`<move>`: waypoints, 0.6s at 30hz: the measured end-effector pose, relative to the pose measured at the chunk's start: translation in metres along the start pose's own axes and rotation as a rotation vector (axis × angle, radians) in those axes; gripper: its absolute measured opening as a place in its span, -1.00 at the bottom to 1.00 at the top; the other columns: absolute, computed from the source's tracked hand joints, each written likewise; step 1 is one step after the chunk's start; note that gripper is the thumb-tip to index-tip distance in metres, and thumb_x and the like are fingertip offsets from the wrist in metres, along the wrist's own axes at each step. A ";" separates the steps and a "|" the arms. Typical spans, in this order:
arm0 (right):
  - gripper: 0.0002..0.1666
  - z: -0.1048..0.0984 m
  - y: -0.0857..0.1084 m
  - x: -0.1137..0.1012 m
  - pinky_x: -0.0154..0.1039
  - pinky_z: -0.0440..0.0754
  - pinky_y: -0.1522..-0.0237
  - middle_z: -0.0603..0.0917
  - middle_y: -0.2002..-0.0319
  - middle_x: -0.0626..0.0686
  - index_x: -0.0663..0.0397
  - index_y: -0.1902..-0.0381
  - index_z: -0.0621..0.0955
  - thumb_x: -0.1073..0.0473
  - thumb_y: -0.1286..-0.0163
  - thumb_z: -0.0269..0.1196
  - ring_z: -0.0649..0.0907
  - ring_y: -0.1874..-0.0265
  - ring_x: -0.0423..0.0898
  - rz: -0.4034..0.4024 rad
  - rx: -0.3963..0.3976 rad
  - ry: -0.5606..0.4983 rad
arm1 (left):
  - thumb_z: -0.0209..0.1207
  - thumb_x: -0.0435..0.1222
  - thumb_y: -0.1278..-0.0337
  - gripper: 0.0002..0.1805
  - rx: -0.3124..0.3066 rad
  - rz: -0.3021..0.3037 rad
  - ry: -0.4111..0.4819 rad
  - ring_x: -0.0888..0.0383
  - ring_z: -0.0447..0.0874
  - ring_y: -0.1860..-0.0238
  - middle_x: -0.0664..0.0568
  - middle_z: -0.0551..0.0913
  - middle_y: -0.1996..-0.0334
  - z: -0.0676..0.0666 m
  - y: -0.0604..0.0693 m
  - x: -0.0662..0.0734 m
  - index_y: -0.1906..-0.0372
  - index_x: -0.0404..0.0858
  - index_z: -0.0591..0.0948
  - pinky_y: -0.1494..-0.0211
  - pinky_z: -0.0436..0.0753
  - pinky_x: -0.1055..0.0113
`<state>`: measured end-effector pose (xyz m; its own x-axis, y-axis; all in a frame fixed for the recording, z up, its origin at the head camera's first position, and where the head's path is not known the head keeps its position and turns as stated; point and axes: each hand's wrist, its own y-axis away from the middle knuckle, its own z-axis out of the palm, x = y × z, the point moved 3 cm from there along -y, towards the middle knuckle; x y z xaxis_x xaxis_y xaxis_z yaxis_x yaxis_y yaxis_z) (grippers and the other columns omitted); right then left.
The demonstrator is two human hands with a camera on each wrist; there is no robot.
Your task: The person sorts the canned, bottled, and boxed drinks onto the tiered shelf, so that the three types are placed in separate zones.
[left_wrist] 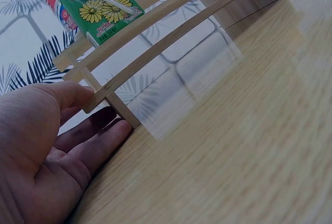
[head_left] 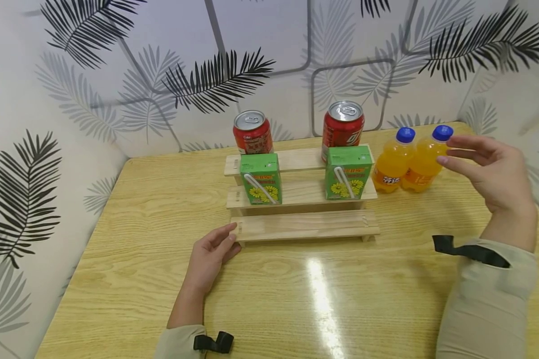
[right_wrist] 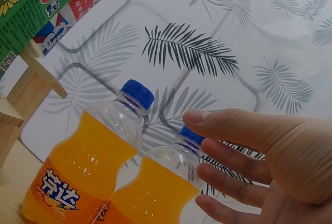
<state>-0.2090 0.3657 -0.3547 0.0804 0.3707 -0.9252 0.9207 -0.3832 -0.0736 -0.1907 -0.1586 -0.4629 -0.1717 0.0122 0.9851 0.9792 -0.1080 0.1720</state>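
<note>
A three-step wooden shelf (head_left: pixel 305 227) stands on the table. My left hand (head_left: pixel 211 257) holds the left end of its lowest step; in the left wrist view the thumb (left_wrist: pixel 78 95) lies against the plank's corner and the fingers are beside the leg. Two orange drink bottles with blue caps, a left one (head_left: pixel 393 162) and a right one (head_left: pixel 424 164), stand side by side right of the shelf. My right hand (head_left: pixel 498 172) is beside the right bottle's cap, fingers parted and slightly bent; whether they touch the bottle I cannot tell.
Two red cans (head_left: pixel 253 134) (head_left: pixel 343 127) stand on the top step, one left and one right. Two green drink cartons (head_left: pixel 261 179) (head_left: pixel 348 174) stand on the middle step in front of them. A leaf-patterned wall covering (head_left: pixel 274 89) rises behind the wooden table (head_left: pixel 152 209).
</note>
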 end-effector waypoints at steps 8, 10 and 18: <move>-0.33 0.001 -0.004 0.004 -0.72 0.58 0.16 0.60 0.04 -0.39 -0.10 -0.30 0.57 0.02 -0.21 0.46 0.58 0.08 -0.42 0.019 0.051 -0.022 | 0.13 -0.38 -0.43 -0.61 0.004 0.008 -0.002 0.28 0.70 -0.03 -0.21 0.55 -0.25 0.000 0.000 0.000 -0.29 -0.32 0.54 -0.14 0.73 0.34; -0.32 0.001 -0.005 0.005 -0.73 0.58 0.19 0.60 0.03 -0.38 -0.10 -0.30 0.57 0.03 -0.21 0.47 0.58 0.09 -0.42 0.020 0.064 -0.033 | 0.13 -0.38 -0.43 -0.61 0.005 0.009 -0.001 0.28 0.70 -0.03 -0.20 0.55 -0.25 0.000 0.000 0.000 -0.28 -0.32 0.55 -0.13 0.73 0.34; -0.27 0.004 -0.008 0.010 -0.67 0.58 0.12 0.55 -0.07 -0.38 -0.21 -0.34 0.54 -0.03 -0.20 0.47 0.52 0.02 -0.39 0.052 0.078 0.007 | 0.14 -0.37 -0.42 -0.61 0.003 0.011 -0.004 0.26 0.69 -0.06 -0.19 0.54 -0.26 0.000 0.000 -0.001 -0.29 -0.30 0.55 -0.14 0.73 0.33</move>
<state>-0.2173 0.3695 -0.3647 0.1303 0.3540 -0.9261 0.8828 -0.4666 -0.0541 -0.1908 -0.1583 -0.4639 -0.1609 0.0150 0.9869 0.9812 -0.1054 0.1616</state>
